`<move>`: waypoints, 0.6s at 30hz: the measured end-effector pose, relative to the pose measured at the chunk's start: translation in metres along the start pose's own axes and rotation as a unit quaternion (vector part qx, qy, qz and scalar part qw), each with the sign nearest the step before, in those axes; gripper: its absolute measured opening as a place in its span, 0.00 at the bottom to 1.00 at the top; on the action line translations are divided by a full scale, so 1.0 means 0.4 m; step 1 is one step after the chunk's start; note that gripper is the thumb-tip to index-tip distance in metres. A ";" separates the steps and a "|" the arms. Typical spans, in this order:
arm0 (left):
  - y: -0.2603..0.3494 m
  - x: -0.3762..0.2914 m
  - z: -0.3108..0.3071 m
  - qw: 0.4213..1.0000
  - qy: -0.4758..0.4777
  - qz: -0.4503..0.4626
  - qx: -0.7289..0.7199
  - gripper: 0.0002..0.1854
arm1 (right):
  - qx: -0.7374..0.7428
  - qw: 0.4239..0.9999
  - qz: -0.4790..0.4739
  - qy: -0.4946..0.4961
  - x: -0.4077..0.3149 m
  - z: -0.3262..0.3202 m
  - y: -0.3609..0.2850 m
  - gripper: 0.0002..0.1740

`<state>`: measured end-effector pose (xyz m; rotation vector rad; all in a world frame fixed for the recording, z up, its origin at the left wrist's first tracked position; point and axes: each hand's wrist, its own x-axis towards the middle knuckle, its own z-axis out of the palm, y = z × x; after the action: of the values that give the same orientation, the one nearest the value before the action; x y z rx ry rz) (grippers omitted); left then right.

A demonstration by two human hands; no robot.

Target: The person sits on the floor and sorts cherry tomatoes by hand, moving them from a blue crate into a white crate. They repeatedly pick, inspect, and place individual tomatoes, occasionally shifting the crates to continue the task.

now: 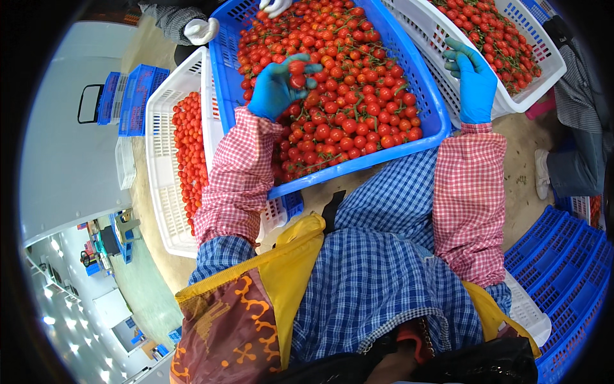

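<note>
My left hand point(276, 89), in a blue glove, holds a pair of red cherry tomatoes point(297, 80) in its bent fingers. It is above the left part of a blue plastic crate point(352, 164) filled with loose cherry tomatoes point(350, 126), some with green stems. My right hand point(472, 79), also blue-gloved, is raised over the near side of a white plastic crate point(530, 100). Its fingers are loosely curled and apart, and no tomato shows in them. Tomatoes on green stems point(499, 43) fill that white crate.
Left of the blue crate stands another white crate point(160, 158) with loose tomatoes. A co-worker's white-gloved hands point(201, 31) are at the far edge. Stacked blue crates point(559, 259) rise at my right; another person's leg point(578, 165) is beyond. More crates point(144, 96) stand by the wall.
</note>
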<state>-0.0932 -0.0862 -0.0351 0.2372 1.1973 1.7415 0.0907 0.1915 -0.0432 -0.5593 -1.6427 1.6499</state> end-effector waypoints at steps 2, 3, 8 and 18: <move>-0.011 -0.024 -0.028 0.993 -0.029 0.036 -0.104 0.16 | -0.001 1.000 0.008 -0.002 0.000 0.003 0.001 0.13; -0.019 -0.027 -0.038 0.994 -0.023 0.024 -0.105 0.16 | -0.003 1.000 0.014 -0.001 -0.001 0.004 0.002 0.13; -0.056 -0.041 -0.039 0.971 -0.022 0.033 0.237 0.12 | -0.019 1.000 0.009 -0.003 -0.003 -0.001 0.004 0.14; -0.081 -0.148 -0.070 0.465 0.048 0.069 0.881 0.09 | -0.021 1.000 0.008 -0.008 -0.001 -0.004 0.011 0.14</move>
<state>-0.0611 -0.1488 -0.0547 1.4272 2.6411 -0.1893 0.0914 0.1926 -0.0479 -0.5823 -1.6918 1.6380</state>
